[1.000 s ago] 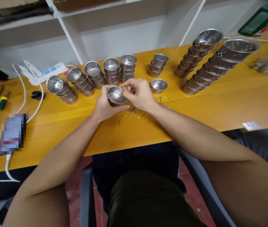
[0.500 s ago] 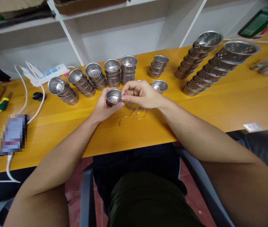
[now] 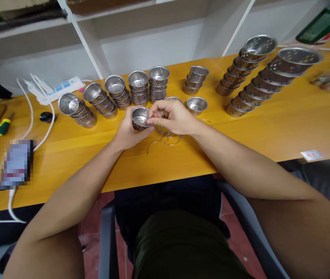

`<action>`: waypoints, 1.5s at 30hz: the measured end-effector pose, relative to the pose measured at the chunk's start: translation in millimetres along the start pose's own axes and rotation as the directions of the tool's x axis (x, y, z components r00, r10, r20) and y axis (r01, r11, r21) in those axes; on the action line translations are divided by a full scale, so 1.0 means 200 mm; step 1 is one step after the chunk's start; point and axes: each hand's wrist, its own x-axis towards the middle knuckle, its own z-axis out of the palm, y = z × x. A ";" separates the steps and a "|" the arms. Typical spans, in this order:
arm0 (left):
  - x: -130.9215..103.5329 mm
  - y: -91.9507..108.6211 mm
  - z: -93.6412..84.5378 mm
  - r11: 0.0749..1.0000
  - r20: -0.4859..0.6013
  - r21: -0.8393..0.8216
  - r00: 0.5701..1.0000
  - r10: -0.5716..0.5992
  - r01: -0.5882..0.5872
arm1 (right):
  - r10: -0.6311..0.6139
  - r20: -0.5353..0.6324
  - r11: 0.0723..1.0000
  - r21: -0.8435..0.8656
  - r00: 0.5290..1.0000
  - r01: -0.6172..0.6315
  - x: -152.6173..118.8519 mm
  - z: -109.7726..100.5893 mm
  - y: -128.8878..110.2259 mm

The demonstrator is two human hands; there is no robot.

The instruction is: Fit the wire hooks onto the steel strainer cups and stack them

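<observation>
My left hand (image 3: 126, 131) is wrapped round a small perforated metal cup (image 3: 140, 117), its mouth facing up towards me. At the cup's right rim, my right hand (image 3: 170, 116) is closed in a pinch; whatever lies between thumb and finger is too small to make out. Below it on the table are loops of thin metal wire (image 3: 170, 144), partly hidden by the hand. Two single cups stand just behind: one metal cup (image 3: 196, 105) shows well, the other is mostly covered by my right hand.
Several stacks of similar cups (image 3: 138, 87) line the back of the table (image 3: 153, 166), with tall leaning stacks (image 3: 258, 89) at the right. At the left lie a phone (image 3: 16, 164), white cables, a power strip (image 3: 63, 89) and a screwdriver (image 3: 3, 126). White shelving (image 3: 153, 46) rises behind.
The fingers of my right hand have shifted slightly left, over the cup's rim. My left hand keeps its hold on the cup, and the view has tilted a little.
</observation>
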 end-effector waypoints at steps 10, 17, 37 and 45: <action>0.00 -0.04 -0.01 1.000 -0.004 0.012 1.000 -0.029 0.029 | -0.002 -0.025 0.993 -0.121 1.000 -0.001 -0.01 -0.01 0.03; 0.01 -0.11 -0.03 0.998 -0.094 0.051 0.995 -0.028 0.033 | -0.175 -0.096 0.877 -0.467 0.980 0.111 -0.04 -0.03 0.10; -0.03 -0.11 -0.03 0.992 0.053 -0.066 0.994 -0.100 0.103 | -0.356 -0.319 0.530 -0.843 0.878 -0.091 0.01 -0.58 -0.06; -0.02 -0.07 -0.06 0.992 0.042 -0.046 0.992 -0.117 0.119 | 0.226 -0.370 0.002 -0.925 0.901 -0.381 0.49 -1.00 -0.22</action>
